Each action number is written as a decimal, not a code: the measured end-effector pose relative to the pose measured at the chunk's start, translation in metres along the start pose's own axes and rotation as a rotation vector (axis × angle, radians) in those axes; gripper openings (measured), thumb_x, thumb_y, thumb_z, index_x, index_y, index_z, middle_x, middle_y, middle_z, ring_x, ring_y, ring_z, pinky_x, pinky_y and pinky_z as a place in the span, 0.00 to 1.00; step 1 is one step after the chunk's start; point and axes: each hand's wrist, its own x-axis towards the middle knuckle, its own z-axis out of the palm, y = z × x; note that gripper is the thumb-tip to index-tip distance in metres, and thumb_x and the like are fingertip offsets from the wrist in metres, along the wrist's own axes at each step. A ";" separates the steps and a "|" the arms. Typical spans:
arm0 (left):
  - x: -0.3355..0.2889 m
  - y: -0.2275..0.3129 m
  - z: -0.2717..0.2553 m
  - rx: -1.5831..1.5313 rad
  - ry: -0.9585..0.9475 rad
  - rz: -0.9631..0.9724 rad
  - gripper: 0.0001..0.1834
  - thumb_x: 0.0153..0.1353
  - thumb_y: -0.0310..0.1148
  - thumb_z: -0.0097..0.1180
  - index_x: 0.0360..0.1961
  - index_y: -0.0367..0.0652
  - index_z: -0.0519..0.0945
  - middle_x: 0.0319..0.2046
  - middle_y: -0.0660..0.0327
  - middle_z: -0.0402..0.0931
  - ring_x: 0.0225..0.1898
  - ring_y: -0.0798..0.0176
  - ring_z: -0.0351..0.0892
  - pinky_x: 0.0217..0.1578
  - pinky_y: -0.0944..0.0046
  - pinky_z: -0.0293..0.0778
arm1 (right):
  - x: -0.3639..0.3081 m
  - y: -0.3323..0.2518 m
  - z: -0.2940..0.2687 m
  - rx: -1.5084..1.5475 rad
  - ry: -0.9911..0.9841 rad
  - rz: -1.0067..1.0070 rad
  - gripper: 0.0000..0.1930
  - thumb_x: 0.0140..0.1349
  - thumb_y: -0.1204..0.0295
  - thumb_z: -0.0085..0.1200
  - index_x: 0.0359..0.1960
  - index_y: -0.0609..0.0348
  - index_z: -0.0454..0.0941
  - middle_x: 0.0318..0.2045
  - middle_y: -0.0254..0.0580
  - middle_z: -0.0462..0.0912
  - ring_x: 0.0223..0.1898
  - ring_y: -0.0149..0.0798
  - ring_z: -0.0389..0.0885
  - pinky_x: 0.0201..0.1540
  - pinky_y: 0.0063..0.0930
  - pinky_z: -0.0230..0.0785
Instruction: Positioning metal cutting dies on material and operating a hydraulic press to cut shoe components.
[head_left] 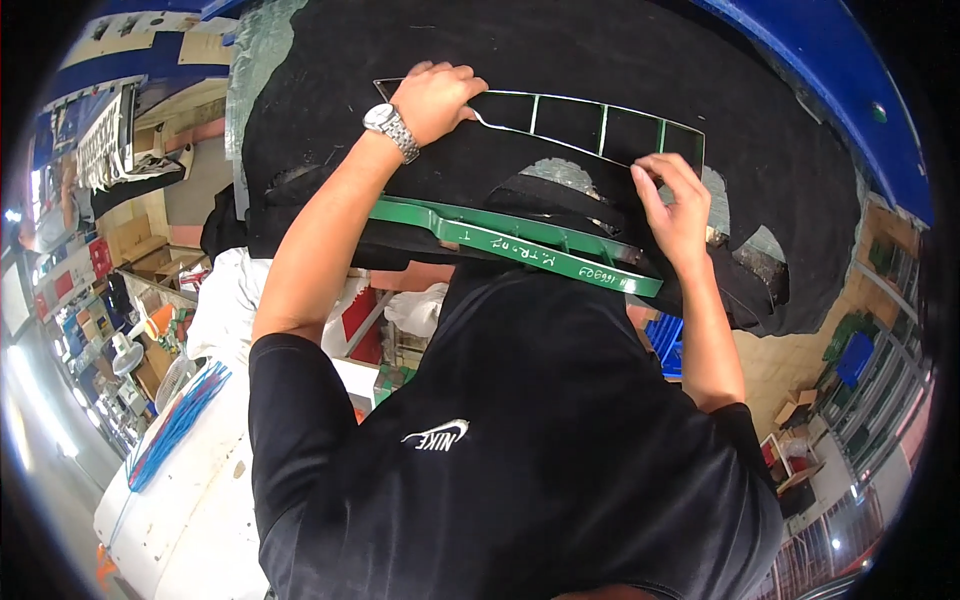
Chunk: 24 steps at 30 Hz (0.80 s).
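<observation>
A long, narrow metal cutting die (568, 120) with thin crossbars lies on a black sheet of leather or cloth (400, 30). My left hand (437, 102), with a watch on its wrist, is closed over the die's left part, the thumb at the near edge. At the right part, the thumb and fingertips of my right hand (676, 195) are brought together on the near edge. Closer to my body rests a second cutting die (540, 250), green and of similar shape, with white handwriting on its side; neither hand touches it.
Cut-out holes (560, 175) in the black sheet show a lighter surface beneath. A blue machine frame (840, 80) curves round the far right. To the left stand a white table (190, 500) with blue strips (175, 430) and a fan (172, 382).
</observation>
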 end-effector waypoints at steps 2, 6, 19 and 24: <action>-0.006 0.003 -0.008 -0.089 0.109 -0.009 0.23 0.55 0.37 0.70 0.53 0.47 0.83 0.44 0.61 0.80 0.46 0.51 0.82 0.50 0.53 0.80 | -0.004 -0.014 -0.006 0.164 -0.244 0.441 0.08 0.66 0.70 0.65 0.39 0.63 0.85 0.31 0.38 0.85 0.30 0.29 0.82 0.34 0.27 0.74; -0.015 0.017 -0.039 -0.056 0.165 -0.001 0.19 0.55 0.35 0.69 0.49 0.49 0.84 0.42 0.65 0.80 0.49 0.58 0.81 0.46 0.55 0.82 | -0.015 -0.027 0.007 1.018 -0.434 1.112 0.31 0.75 0.47 0.49 0.58 0.68 0.77 0.40 0.46 0.88 0.37 0.36 0.87 0.38 0.28 0.80; -0.014 0.082 -0.137 0.189 0.740 0.380 0.09 0.57 0.31 0.60 0.37 0.39 0.84 0.36 0.58 0.77 0.50 0.51 0.80 0.61 0.41 0.72 | 0.041 -0.057 0.034 1.514 0.509 1.076 0.37 0.65 0.40 0.59 0.58 0.63 0.72 0.54 0.55 0.79 0.59 0.52 0.78 0.68 0.52 0.69; -0.054 0.066 -0.090 -0.013 0.709 0.162 0.17 0.54 0.25 0.67 0.46 0.48 0.86 0.50 0.62 0.83 0.60 0.51 0.79 0.60 0.48 0.74 | 0.052 -0.055 0.006 1.251 0.564 0.533 0.21 0.66 0.63 0.63 0.54 0.62 0.74 0.49 0.47 0.81 0.53 0.44 0.81 0.62 0.48 0.76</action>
